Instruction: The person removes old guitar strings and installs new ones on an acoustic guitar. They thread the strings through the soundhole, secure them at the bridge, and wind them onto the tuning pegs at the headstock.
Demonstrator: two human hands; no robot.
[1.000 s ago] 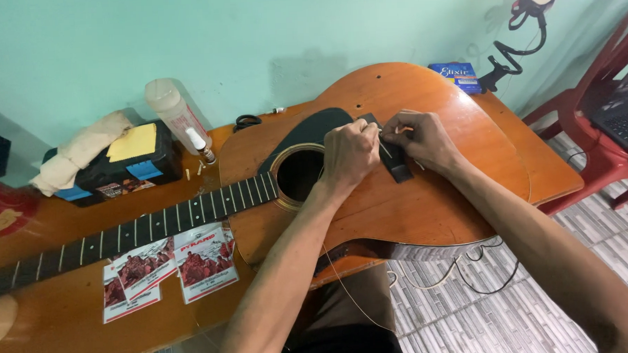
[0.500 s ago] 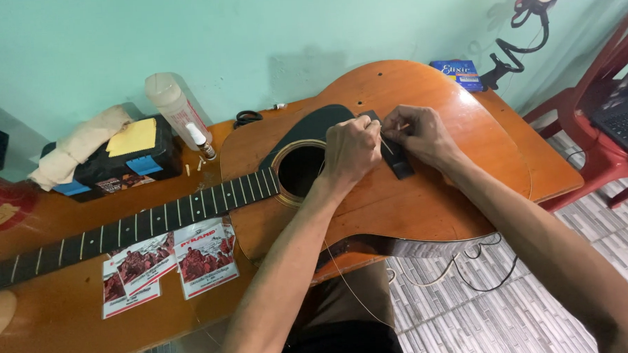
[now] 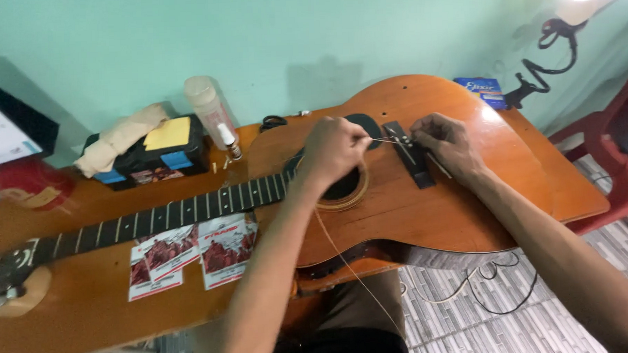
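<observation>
Mint-green walls back a wooden worktop (image 3: pixel 89 316) where an orange-brown acoustic guitar (image 3: pixel 468 213) lies face up, neck running left and rounded body to the right, its long axis along the bench. Both hands work at the dark bridge (image 3: pixel 409 154): the left hand (image 3: pixel 334 151) pinches a thin wire string (image 3: pixel 386 140) and draws it taut over the soundhole, while the right hand (image 3: pixel 446 142) has fingertips pressed together at the bridge, apparently steadying the string's end. Red-and-white string packets (image 3: pixel 191 257) lie below the neck.

Left hand (image 3: pixel 332 151) hides soundhole (image 3: pixel 347 189) (partly); headstock (image 3: pixel 4 274) blurred.
</observation>
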